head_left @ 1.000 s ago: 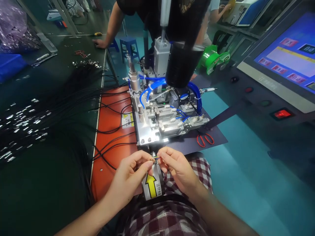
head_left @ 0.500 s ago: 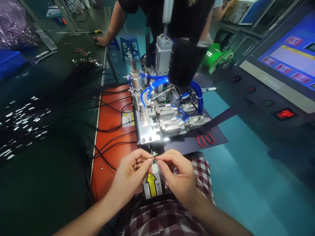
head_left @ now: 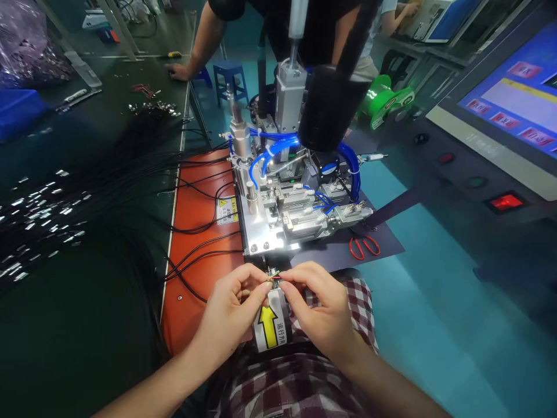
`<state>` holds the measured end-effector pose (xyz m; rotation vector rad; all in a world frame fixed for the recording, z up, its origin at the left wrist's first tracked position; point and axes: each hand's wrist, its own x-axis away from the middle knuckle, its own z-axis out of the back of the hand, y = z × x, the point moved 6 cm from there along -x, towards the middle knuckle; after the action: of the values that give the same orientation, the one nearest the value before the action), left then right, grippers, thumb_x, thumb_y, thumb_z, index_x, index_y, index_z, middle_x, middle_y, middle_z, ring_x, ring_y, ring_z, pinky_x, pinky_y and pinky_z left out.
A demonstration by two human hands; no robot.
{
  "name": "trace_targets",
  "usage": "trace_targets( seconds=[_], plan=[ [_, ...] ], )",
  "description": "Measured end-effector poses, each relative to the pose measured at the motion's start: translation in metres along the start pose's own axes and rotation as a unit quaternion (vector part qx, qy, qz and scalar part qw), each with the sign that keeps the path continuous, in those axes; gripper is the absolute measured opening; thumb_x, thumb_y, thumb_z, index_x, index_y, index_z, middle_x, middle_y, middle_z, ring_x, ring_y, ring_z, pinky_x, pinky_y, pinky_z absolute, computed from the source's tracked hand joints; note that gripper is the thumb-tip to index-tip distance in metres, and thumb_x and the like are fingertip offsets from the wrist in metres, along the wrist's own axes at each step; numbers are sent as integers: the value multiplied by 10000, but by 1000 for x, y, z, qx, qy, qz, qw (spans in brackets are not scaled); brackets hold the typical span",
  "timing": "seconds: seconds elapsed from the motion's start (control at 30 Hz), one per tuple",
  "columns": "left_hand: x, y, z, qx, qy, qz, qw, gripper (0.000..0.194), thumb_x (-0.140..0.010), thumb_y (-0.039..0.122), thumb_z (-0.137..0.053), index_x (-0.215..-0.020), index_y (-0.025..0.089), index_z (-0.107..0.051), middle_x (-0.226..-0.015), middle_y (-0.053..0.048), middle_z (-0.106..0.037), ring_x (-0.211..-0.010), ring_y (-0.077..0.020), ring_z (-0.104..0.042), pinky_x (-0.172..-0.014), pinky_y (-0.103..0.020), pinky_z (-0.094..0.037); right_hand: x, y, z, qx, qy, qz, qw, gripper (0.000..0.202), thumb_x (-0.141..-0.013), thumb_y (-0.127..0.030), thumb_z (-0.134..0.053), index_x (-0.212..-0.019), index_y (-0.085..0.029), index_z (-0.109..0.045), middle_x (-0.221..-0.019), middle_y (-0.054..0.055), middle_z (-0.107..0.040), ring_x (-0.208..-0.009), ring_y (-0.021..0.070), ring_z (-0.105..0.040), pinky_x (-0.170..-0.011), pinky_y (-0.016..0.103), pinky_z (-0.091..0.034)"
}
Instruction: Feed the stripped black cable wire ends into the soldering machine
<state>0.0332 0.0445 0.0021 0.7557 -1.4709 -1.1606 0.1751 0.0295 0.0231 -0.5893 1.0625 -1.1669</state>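
Thin coloured wires [head_left: 275,277] stretch between my fingertips, just in front of the machine's front edge. My left hand [head_left: 238,299] pinches them from the left, thumb against forefinger. From the right, my right hand [head_left: 319,307] has its thumb and forefinger closed on the wire ends. Red and green strands show in the small gap between the hands. Below them is a white label with a yellow arrow [head_left: 268,330]. Behind stands the metal machine [head_left: 300,223] with blue air tubes [head_left: 282,144].
Black cables [head_left: 204,232] cross the orange plate [head_left: 195,203] on the left. Red-handled scissors [head_left: 364,248] lie right of the machine. A screen [head_left: 513,104] stands at the right, with a green spool [head_left: 385,101] further back. Across the machine a person [head_left: 204,46] rests a hand on the table.
My right hand has moved slightly to the right, and the gap between my fingertips is wider. More of the coloured wires shows. My left hand has hardly moved.
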Motion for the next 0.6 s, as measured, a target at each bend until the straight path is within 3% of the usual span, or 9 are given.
trace_targets(
  seconds=[0.17, 0.23, 0.3, 0.4, 0.5, 0.6],
  plan=[
    [-1, -3, 2, 13, 4, 7, 1000, 141, -801, 282, -605, -747, 157, -569, -595, 45, -547, -516, -57, -469, -465, -142, -344, 6, -7, 0, 79, -14, 58, 995, 221, -800, -120, -604, -996, -201, -667, -842, 47, -679, -694, 164, -583, -633, 309, -420],
    [-2, -3, 1, 9, -4, 5, 1000, 132, -801, 277, -606, -752, 157, -581, -602, 38, -554, -532, -66, -479, -480, -149, -354, 4, -2, 0, 33, -20, 12, 999, 148, -804, -139, -598, -917, -189, -680, -806, 43, -669, -680, 157, -579, -624, 298, -421],
    [-3, -2, 1, -8, -15, -6, 1000, 115, -804, 266, -603, -763, 159, -605, -621, 29, -567, -566, -78, -493, -508, -159, -370, -1, 12, -4, -73, -52, -102, 991, 75, -807, -189, -597, -784, -166, -665, -715, 25, -633, -604, 132, -551, -569, 268, -419],
    [-2, -1, 1, -29, -38, -30, 998, 94, -820, 250, -587, -814, 175, -643, -671, 19, -588, -626, -93, -508, -561, -171, -390, -2, 31, -19, -258, -152, -279, 912, 156, -774, -265, -631, -671, -149, -613, -561, -29, -538, -464, 81, -461, -456, 214, -366],
    [-1, 2, 1, -25, -63, -42, 997, 108, -838, 246, -569, -852, 192, -661, -742, 9, -612, -680, -102, -517, -608, -180, -399, -2, 36, -28, -377, -223, -342, 831, 184, -738, -281, -661, -642, -135, -606, -505, -56, -485, -403, 47, -398, -409, 185, -300],
    [0, 7, 0, -1, -92, -38, 995, 117, -836, 249, -572, -829, 177, -664, -724, 4, -608, -655, -98, -501, -596, -183, -389, 0, 37, -34, -440, -271, -366, 774, 174, -729, -273, -673, -664, -121, -618, -533, -51, -501, -384, 28, -379, -384, 172, -255]
  ],
)
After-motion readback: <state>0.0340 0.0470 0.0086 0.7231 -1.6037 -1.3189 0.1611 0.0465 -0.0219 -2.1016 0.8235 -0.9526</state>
